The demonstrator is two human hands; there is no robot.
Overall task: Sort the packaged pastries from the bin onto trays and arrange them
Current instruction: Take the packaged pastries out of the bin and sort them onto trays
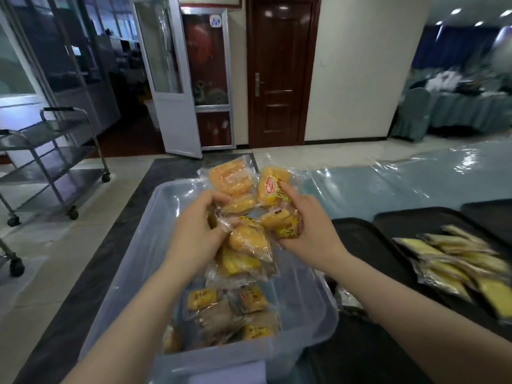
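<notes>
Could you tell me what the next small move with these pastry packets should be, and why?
Probably carry the bunch to the right and lay it on the tray. Both the left hand and the right hand already grip several pastry packets lifted above the bin, and that tray already holds a row of flat yellow packets beside bare space.

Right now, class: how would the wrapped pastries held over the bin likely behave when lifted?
Probably light: each hand, left and right, grips several pastries. The glossy wrappers look slippery. The packets hang loosely, so likely soft and squashable.
</notes>
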